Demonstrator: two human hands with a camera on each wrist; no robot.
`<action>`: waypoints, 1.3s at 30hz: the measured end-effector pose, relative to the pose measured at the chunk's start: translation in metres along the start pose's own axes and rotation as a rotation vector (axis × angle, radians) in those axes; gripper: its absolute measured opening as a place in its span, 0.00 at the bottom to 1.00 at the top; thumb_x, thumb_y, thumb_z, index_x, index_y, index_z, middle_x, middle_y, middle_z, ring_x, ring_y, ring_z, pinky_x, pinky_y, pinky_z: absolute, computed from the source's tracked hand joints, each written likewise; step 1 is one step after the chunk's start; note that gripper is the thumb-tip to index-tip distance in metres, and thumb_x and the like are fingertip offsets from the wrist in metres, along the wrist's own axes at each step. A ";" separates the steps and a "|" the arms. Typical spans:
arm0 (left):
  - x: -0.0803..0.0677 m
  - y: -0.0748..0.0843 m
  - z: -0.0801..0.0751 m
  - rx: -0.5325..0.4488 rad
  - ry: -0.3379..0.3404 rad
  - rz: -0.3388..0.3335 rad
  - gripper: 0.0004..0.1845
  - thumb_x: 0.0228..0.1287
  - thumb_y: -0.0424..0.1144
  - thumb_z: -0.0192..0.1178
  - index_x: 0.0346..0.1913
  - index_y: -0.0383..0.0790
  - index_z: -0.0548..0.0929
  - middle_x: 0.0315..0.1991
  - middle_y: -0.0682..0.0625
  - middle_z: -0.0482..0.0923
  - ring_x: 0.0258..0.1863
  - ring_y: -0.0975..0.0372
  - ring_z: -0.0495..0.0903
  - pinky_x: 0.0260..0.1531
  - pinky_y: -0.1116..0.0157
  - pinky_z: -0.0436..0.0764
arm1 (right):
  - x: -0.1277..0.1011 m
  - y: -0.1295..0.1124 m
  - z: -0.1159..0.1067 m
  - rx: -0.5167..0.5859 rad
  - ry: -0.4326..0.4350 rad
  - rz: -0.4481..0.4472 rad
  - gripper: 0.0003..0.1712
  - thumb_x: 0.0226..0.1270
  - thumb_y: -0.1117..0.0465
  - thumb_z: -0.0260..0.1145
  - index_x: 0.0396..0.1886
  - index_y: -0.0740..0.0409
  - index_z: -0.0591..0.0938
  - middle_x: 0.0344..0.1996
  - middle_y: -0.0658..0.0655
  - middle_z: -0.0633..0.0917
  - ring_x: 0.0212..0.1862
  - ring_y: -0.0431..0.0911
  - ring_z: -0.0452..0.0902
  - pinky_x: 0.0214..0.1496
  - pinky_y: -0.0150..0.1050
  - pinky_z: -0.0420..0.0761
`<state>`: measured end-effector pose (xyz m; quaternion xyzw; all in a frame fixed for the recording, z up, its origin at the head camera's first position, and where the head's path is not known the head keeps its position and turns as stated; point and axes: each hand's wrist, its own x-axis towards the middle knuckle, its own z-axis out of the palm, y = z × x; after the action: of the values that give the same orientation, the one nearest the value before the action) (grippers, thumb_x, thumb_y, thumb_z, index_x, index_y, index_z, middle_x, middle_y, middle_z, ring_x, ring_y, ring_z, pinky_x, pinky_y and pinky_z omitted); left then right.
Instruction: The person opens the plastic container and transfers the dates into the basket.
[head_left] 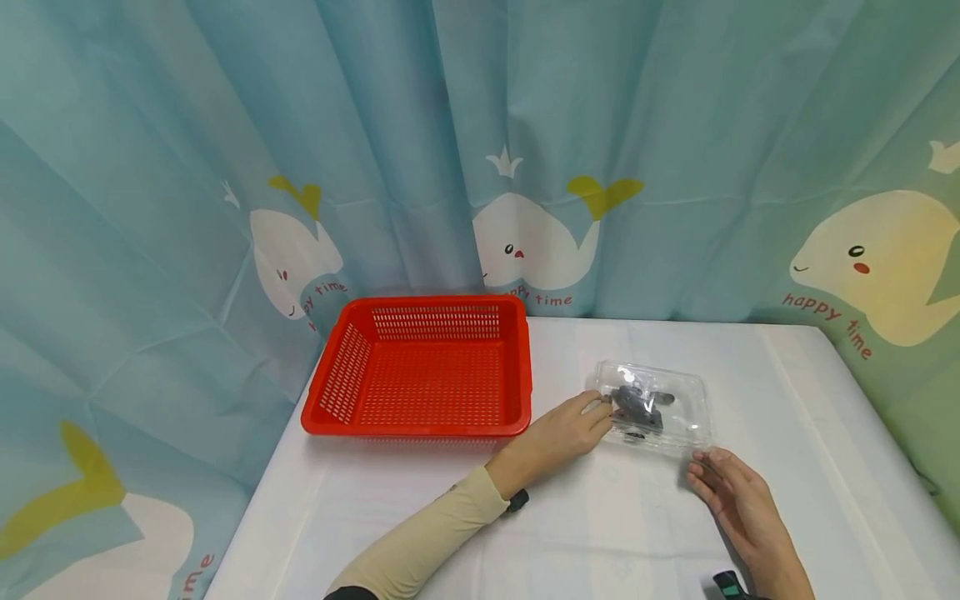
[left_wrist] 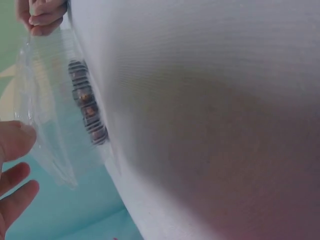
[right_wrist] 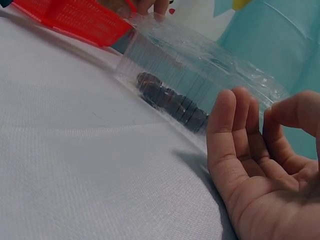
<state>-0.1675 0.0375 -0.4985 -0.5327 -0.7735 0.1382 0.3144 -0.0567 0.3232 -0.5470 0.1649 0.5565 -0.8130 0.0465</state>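
Open room on the bench

The white bench (head_left: 787, 433) lay bare right of the clear box (head_left: 660, 408). The red basket (head_left: 423, 371) blocked the left side, and the curtain (head_left: 675, 167) closed off the back.

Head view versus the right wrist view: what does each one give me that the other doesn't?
Only the head view shows the whole red basket, seemingly empty, the whale-print curtain, and the left hand complete, its fingers at the left end of the clear plastic container.

Only the right wrist view shows the dark pieces as a row along the container's floor, and the right hand with palm open and fingers close to the near wall; contact cannot be told.

Both show the container on the white table beside the basket.
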 end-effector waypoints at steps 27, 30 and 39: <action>0.002 0.004 0.000 -0.049 0.067 0.097 0.18 0.77 0.26 0.44 0.46 0.47 0.83 0.48 0.54 0.84 0.56 0.60 0.82 0.64 0.66 0.80 | -0.001 0.003 -0.002 -0.007 -0.002 -0.026 0.09 0.84 0.55 0.57 0.47 0.43 0.85 0.43 0.43 0.85 0.47 0.35 0.85 0.55 0.29 0.86; 0.003 0.003 0.000 -0.024 0.074 0.120 0.19 0.76 0.25 0.42 0.45 0.47 0.82 0.46 0.54 0.83 0.53 0.61 0.81 0.62 0.68 0.80 | -0.002 0.003 -0.002 -0.012 0.002 -0.025 0.09 0.84 0.55 0.57 0.48 0.43 0.85 0.43 0.43 0.85 0.47 0.35 0.85 0.56 0.29 0.85; -0.001 0.002 0.000 0.048 0.076 0.136 0.20 0.77 0.24 0.43 0.49 0.45 0.85 0.51 0.52 0.85 0.59 0.60 0.83 0.69 0.67 0.77 | -0.001 0.002 -0.003 -0.027 0.007 -0.007 0.09 0.84 0.53 0.57 0.48 0.41 0.84 0.44 0.42 0.84 0.47 0.34 0.84 0.56 0.29 0.85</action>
<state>-0.1656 0.0374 -0.4998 -0.5812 -0.7196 0.1572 0.3459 -0.0547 0.3247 -0.5494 0.1651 0.5683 -0.8049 0.0442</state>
